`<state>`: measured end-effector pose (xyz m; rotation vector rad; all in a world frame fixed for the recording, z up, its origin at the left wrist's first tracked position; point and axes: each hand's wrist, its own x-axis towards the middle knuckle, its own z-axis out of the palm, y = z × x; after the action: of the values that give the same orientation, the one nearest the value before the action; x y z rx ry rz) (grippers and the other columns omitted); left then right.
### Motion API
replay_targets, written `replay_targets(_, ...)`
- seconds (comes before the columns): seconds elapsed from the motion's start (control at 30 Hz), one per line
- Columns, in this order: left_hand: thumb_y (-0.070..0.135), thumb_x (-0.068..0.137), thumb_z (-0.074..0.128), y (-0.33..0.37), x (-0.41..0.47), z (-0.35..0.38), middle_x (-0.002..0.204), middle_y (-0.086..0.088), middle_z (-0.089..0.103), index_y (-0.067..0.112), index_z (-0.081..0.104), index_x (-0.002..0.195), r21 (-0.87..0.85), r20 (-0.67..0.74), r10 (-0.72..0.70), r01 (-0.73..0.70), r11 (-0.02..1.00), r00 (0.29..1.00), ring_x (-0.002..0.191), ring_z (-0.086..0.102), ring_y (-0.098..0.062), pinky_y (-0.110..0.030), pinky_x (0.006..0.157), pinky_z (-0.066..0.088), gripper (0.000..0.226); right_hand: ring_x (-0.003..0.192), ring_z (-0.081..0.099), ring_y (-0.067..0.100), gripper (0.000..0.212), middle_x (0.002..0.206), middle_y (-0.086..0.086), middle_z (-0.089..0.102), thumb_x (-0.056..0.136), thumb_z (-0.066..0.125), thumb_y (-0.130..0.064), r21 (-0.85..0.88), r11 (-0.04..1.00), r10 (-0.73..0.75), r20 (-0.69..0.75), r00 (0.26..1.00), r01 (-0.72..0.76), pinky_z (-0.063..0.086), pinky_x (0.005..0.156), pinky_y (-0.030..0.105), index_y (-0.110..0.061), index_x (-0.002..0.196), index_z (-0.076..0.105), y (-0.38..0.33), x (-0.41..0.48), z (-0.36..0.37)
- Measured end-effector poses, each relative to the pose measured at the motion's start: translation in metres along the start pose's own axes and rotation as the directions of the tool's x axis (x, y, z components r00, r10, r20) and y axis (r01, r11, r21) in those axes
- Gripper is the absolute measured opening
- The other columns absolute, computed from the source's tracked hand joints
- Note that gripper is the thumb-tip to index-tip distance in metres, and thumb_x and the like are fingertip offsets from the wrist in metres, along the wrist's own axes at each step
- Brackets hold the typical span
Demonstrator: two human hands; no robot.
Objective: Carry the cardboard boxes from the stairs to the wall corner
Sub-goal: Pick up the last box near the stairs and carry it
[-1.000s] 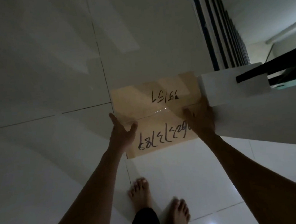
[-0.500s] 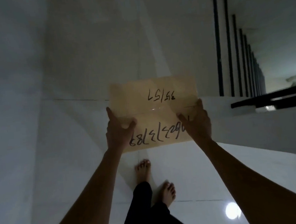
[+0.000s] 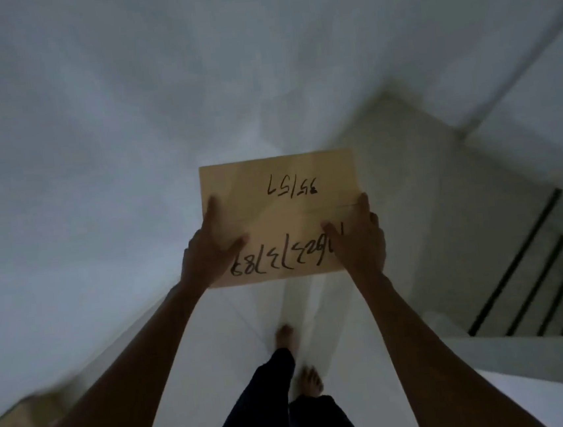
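A tan cardboard box with black handwritten numbers on its top hangs in front of me above the floor. My left hand grips its left side, thumb lying on the top. My right hand grips its right side the same way. Both arms are stretched forward. Another brown cardboard box, blurred, shows at the bottom left against the wall. The stairs, white with dark step edges, lie to the right.
A pale wall fills the left and top of the view and meets the floor near my left arm. My bare feet stand on white floor tiles. A white low wall borders the stairs at right.
The view has swung left: the stairs moved from upper right to the right edge, the wall now fills the view, and a second box appeared bottom left. Both hands kept hold of the box.
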<state>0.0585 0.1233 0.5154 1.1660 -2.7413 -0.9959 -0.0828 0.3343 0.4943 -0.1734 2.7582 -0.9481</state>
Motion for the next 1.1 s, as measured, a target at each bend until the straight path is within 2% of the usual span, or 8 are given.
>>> replay_targets(0.17,0.064,0.074,0.062,-0.089,-0.07,-0.085,0.132,-0.01,0.061,0.042,-0.004,0.148,-0.127,-0.126,-0.205,0.189,0.974,0.971,0.104,0.066,-0.038,-0.056,0.087,0.054,0.102,0.113,0.056,0.043,0.09,0.136,0.017,0.05,0.082,0.062,-0.055,-0.043,0.958,-0.274,0.164,0.948,0.284,0.045,0.093,0.051,-0.022,0.152,0.016,-0.098,-0.058,0.033)
replay_targets(0.23,0.067,0.069,0.061,-0.13,-0.103,-0.112,0.13,-0.011,0.061,0.045,0.001,0.146,-0.19,-0.162,-0.287,0.255,0.948,0.944,0.102,0.067,-0.039,-0.057,0.084,0.055,0.1,0.111,0.056,0.043,0.09,0.135,0.017,0.048,0.082,0.058,-0.061,-0.075,0.906,-0.388,0.246,0.888,0.417,0.044,0.094,0.052,-0.025,0.153,0.015,-0.133,-0.091,0.055)
replay_targets(0.33,0.058,0.074,0.068,-0.187,-0.15,-0.146,0.138,-0.017,0.054,0.041,-0.001,0.149,-0.285,-0.196,-0.426,0.365,0.887,0.883,0.112,0.062,-0.04,-0.055,0.092,0.052,0.103,0.111,0.054,0.041,0.094,0.135,0.017,0.04,0.079,0.055,-0.07,-0.047,0.818,-0.524,0.354,0.775,0.574,0.047,0.095,0.054,-0.034,0.154,0.013,-0.176,-0.147,0.094)
replay_targets(0.47,0.056,0.067,0.078,-0.278,-0.223,-0.184,0.14,-0.016,0.052,0.039,0.0,0.151,-0.405,-0.244,-0.551,0.432,0.806,0.798,0.115,0.059,-0.038,-0.05,0.094,0.052,0.116,0.114,0.053,0.042,0.098,0.139,0.018,0.033,0.075,0.06,-0.071,0.023,0.718,-0.616,0.487,0.619,0.696,0.051,0.091,0.053,-0.037,0.154,0.013,-0.223,-0.239,0.157)
replay_targets(0.63,0.049,0.065,0.083,-0.395,-0.317,-0.223,0.147,-0.018,0.044,0.029,0.001,0.154,-0.471,-0.287,-0.624,0.461,0.752,0.727,0.126,0.05,-0.039,-0.044,0.094,0.046,0.122,0.115,0.05,0.039,0.096,0.138,0.016,0.032,0.076,0.061,-0.069,0.057,0.648,-0.642,0.579,0.503,0.76,0.05,0.089,0.051,-0.039,0.154,0.013,-0.265,-0.364,0.236)
replay_targets(0.73,0.049,0.065,0.083,-0.461,-0.36,-0.243,0.149,-0.016,0.043,0.031,0.004,0.154,-0.492,-0.284,-0.658,0.483,0.724,0.697,0.13,0.046,-0.039,-0.045,0.097,0.043,0.121,0.115,0.051,0.039,0.096,0.138,0.018,0.032,0.077,0.061,-0.068,0.076,0.629,-0.641,0.614,0.461,0.774,0.052,0.089,0.05,-0.037,0.154,0.013,-0.28,-0.434,0.277)
replay_targets(0.87,0.055,0.061,0.082,-0.53,-0.401,-0.266,0.148,-0.016,0.044,0.032,0.007,0.153,-0.526,-0.23,-0.696,0.515,0.677,0.681,0.132,0.044,-0.036,-0.047,0.101,0.044,0.121,0.115,0.051,0.041,0.093,0.137,0.02,0.034,0.08,0.062,-0.063,0.08,0.652,-0.62,0.63,0.468,0.754,0.049,0.09,0.049,-0.033,0.155,0.016,-0.29,-0.505,0.319)
replay_targets(1.1,0.078,0.031,0.076,-0.657,-0.417,-0.278,0.148,-0.015,0.035,0.041,-0.001,0.151,-0.527,-0.149,-0.722,0.563,0.637,0.676,0.13,0.043,-0.036,-0.05,0.101,0.046,0.147,0.111,0.054,0.041,0.091,0.136,0.02,0.037,0.081,0.055,-0.069,0.058,0.671,-0.579,0.664,0.473,0.74,0.054,0.086,0.051,-0.034,0.154,0.015,-0.309,-0.577,0.417)
